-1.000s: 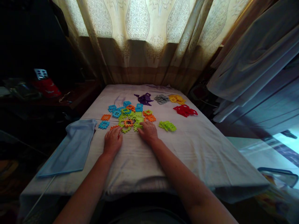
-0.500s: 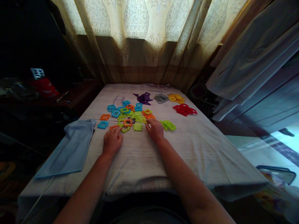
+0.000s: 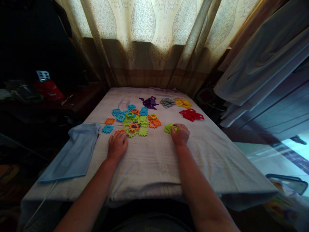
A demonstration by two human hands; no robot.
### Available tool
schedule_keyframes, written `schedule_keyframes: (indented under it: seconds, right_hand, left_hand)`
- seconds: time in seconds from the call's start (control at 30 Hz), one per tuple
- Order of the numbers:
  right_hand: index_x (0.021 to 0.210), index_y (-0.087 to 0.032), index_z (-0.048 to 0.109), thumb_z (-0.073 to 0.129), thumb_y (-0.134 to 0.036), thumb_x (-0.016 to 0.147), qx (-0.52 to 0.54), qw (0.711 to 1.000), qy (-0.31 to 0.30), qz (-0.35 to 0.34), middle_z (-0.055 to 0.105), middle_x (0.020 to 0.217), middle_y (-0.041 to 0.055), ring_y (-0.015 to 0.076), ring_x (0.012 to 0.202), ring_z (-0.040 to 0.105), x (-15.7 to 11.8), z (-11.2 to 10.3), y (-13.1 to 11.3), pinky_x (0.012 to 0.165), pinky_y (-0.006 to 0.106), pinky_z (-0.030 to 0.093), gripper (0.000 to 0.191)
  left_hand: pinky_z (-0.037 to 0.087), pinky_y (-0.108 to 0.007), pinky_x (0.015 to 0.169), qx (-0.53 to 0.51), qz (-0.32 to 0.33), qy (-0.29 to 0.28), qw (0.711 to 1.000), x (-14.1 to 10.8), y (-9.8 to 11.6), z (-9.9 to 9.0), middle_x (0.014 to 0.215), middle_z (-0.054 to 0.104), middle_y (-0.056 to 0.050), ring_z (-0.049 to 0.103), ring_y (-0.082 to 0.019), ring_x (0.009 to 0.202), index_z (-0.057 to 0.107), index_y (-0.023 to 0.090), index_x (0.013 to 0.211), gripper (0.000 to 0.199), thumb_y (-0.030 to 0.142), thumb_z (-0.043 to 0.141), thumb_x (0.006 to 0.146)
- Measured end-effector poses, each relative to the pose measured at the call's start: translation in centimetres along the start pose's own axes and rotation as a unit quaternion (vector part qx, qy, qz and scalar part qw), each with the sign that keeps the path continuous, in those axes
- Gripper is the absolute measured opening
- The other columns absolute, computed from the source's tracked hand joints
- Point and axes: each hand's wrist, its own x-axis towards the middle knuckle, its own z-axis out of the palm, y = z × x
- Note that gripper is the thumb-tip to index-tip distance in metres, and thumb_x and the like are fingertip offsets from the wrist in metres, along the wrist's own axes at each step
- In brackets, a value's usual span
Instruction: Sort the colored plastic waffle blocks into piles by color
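My right hand (image 3: 181,134) is at a small pile of lime-green interlocking tiles (image 3: 168,128), its fingers closed over the right side of the pile on a green tile. My left hand (image 3: 117,145) lies on the cloth with loosely bent fingers apart, the tips by an orange tile (image 3: 119,131). Ahead of it spreads a mixed heap of notched plastic tiles: blue tiles (image 3: 120,117), green tiles (image 3: 143,132) and orange tiles (image 3: 154,123). A few dark purple bits show among them.
Sorted piles of purple tiles (image 3: 150,102), grey tiles (image 3: 167,103), yellow tiles (image 3: 183,103) and red tiles (image 3: 191,114) lie farther back. A light blue cloth (image 3: 72,154) covers the table's left edge. Curtains (image 3: 145,61) hang behind the table.
My right hand has moved right, from the edge of the mixed heap to the green pile. My left hand has stayed nearly in place.
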Motion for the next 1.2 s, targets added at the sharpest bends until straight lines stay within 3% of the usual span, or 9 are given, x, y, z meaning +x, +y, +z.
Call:
schedule_keyframes:
  seconds: [0.1,0.27,0.43,0.63,0.83,1.0,1.2]
  right_hand:
    - [0.099,-0.018,0.071,0.052,-0.026,0.089,0.024,0.996,-0.026,-0.077,0.068,0.103,0.0125,0.0262,0.098,0.057,-0.8,0.7,-2.0,0.087,0.038,0.040,0.023]
    - [0.109,-0.021,0.070,0.058,-0.029,0.089,0.066,0.958,-0.156,-0.233,0.067,0.115,0.0105,0.0239,0.109,0.058,-2.4,2.1,-6.5,0.096,0.036,0.042,0.025]
    - [0.118,-0.022,0.066,0.065,-0.038,0.085,0.028,0.935,-0.228,-0.268,0.063,0.127,0.0115,0.0260,0.117,0.055,-3.0,2.5,-8.6,0.098,0.039,0.043,0.037]
    - [0.113,-0.022,0.068,0.065,-0.039,0.085,0.010,0.942,-0.226,-0.247,0.067,0.119,0.0112,0.0267,0.112,0.057,-3.2,2.1,-8.1,0.095,0.038,0.044,0.033]
    - [0.116,-0.021,0.067,0.066,-0.041,0.085,0.033,0.970,-0.140,-0.197,0.068,0.116,0.0119,0.0258,0.107,0.059,-2.1,1.2,-5.0,0.094,0.038,0.043,0.037]
    - [0.111,-0.017,0.068,0.065,-0.040,0.083,0.006,0.996,-0.039,-0.080,0.069,0.112,0.0134,0.0273,0.103,0.059,-0.2,0.3,-0.8,0.091,0.039,0.042,0.036]
    - [0.112,-0.016,0.068,0.063,-0.045,0.082,-0.015,0.999,0.001,0.037,0.068,0.112,0.0153,0.0285,0.104,0.058,0.3,0.2,2.6,0.087,0.040,0.042,0.042]
  left_hand:
    - [0.034,-0.053,0.109,0.005,0.004,-0.008,1.000,-0.1,0.2,0.0,0.127,0.069,-0.006,0.056,-0.029,0.124,0.069,0.025,0.111,0.033,0.021,0.051,0.084]
    - [0.032,-0.054,0.110,0.003,0.018,-0.011,1.000,-0.2,0.2,0.2,0.125,0.070,-0.006,0.056,-0.029,0.124,0.070,0.026,0.110,0.032,0.021,0.049,0.087]
    - [0.031,-0.053,0.111,-0.004,0.023,-0.014,1.000,-0.2,0.1,0.2,0.123,0.071,-0.005,0.056,-0.029,0.124,0.070,0.026,0.109,0.031,0.022,0.049,0.088]
    - [0.033,-0.052,0.110,-0.008,0.024,-0.017,1.000,-0.1,0.1,0.0,0.119,0.072,-0.007,0.059,-0.028,0.121,0.072,0.025,0.107,0.030,0.023,0.049,0.087]
    - [0.033,-0.050,0.111,-0.015,0.029,-0.019,0.999,-0.1,0.1,0.1,0.118,0.073,-0.005,0.058,-0.027,0.122,0.072,0.026,0.106,0.030,0.023,0.050,0.086]
    - [0.034,-0.050,0.111,-0.019,0.032,-0.016,0.999,0.0,0.0,0.1,0.117,0.073,-0.005,0.059,-0.027,0.120,0.072,0.025,0.104,0.029,0.023,0.050,0.086]
    - [0.034,-0.050,0.111,-0.027,0.038,-0.007,0.999,-0.1,0.0,0.1,0.115,0.074,-0.004,0.060,-0.027,0.119,0.072,0.024,0.103,0.028,0.023,0.050,0.086]
